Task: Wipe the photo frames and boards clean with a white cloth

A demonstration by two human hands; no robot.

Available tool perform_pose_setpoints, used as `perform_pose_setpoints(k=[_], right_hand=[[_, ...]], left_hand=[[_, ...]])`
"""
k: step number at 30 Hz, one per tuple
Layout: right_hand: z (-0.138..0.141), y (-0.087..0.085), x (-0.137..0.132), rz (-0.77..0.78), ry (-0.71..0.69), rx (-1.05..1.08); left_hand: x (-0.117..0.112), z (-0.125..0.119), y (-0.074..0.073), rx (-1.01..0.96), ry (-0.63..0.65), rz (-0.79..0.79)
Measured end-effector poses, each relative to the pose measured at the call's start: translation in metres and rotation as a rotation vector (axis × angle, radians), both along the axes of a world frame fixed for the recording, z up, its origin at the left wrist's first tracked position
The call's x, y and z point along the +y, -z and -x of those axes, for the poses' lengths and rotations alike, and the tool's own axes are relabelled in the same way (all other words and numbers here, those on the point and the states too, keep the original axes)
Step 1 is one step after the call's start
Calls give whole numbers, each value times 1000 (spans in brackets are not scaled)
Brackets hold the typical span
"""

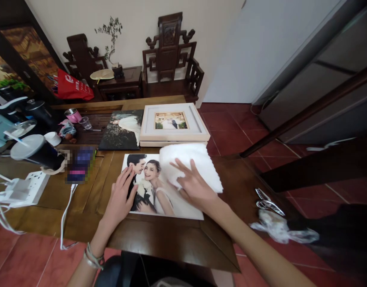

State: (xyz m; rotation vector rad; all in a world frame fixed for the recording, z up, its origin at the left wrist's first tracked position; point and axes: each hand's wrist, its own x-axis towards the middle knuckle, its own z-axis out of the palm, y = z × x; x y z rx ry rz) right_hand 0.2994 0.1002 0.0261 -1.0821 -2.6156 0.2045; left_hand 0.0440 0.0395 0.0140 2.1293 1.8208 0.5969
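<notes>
A large wedding photo print [163,201] of a couple lies flat on the wooden table near its front edge. Along its left side rests my left hand [122,195], fingers stretched out over the picture. My right hand [192,183] is at the print's right part, fingers spread over the edge of a folded white towel [209,171]. Whether the right fingers press on the towel or hover just above it, I cannot tell. The towel overlaps the print's upper right corner.
Behind the print are a light-framed photo [197,123] and a dark photo panel [110,135]. On the left stand a lidded cup with a straw [36,149], a phone [81,165] on a cable, and a power strip [36,187]. Scissors [269,203] and a plastic bag [275,227] lie right.
</notes>
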Motion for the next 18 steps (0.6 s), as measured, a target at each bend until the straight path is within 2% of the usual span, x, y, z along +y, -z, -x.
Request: perform_pose_setpoints(k=[7, 10, 13, 18], right_hand=[[-16, -1, -107, 32, -121, 114], [-17, -2, -123, 69, -125, 158], [-16, 1, -102, 85, -110, 167], [-5, 1, -20, 61, -39, 111]], left_hand=[[2, -2, 0, 60, -27, 38], [3, -1, 0, 82, -8, 51], [3, 2, 0, 74, 20, 63], [3, 6, 1, 6, 38, 51]])
